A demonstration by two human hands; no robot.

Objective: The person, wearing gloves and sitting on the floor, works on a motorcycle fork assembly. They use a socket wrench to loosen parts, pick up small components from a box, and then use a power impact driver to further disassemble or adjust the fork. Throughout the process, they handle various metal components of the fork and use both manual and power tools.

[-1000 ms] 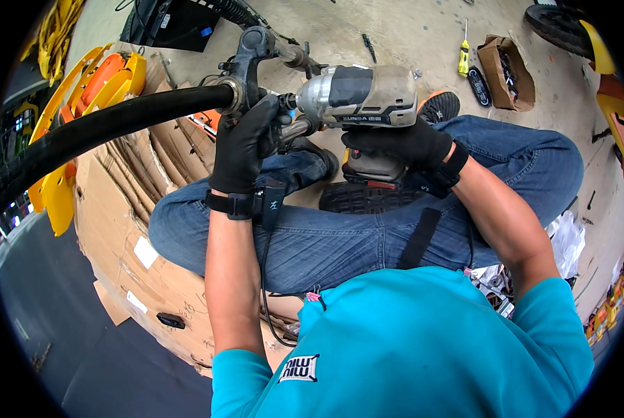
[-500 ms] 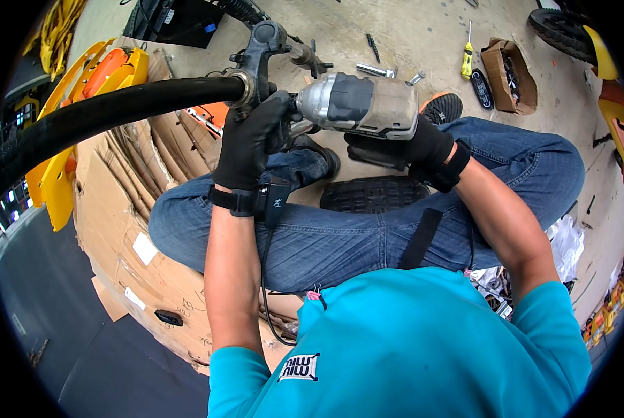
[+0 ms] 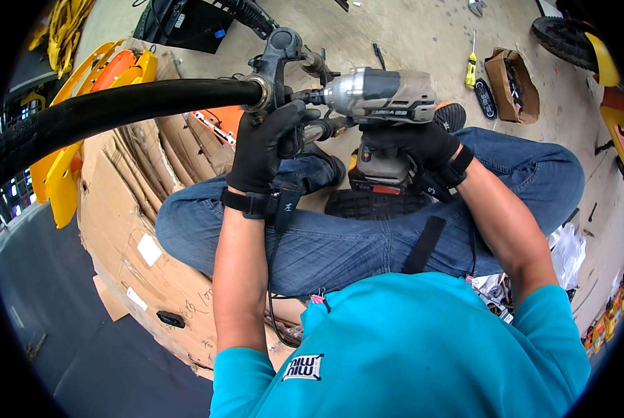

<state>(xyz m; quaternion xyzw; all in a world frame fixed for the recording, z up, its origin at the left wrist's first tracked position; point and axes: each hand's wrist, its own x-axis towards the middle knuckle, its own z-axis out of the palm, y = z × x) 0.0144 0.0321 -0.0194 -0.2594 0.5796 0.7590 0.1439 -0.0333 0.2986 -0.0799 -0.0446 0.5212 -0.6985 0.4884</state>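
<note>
My right hand, in a black glove, grips the handle of a grey cordless impact wrench. The wrench lies level, its nose to the left, and its battery base shows below the hand. A dark socket on its nose reaches the grey metal clamp; the exact contact is hard to see. A thick black tube runs left from this clamp. My gloved left hand is closed at the clamp's lower part, fingers curled by a short metal tube; its fingertips are partly hidden.
Flattened cardboard lies under and left of my legs. Yellow and orange panels stand at the left. A yellow screwdriver, a black oval part and an opened carton are on the floor at the right. A tyre lies between my legs.
The impact wrench has shifted slightly right and away from me and turned, so its battery base shows. More of the socket is visible. My left hand stays at the clamp; the whole view has shifted slightly.
</note>
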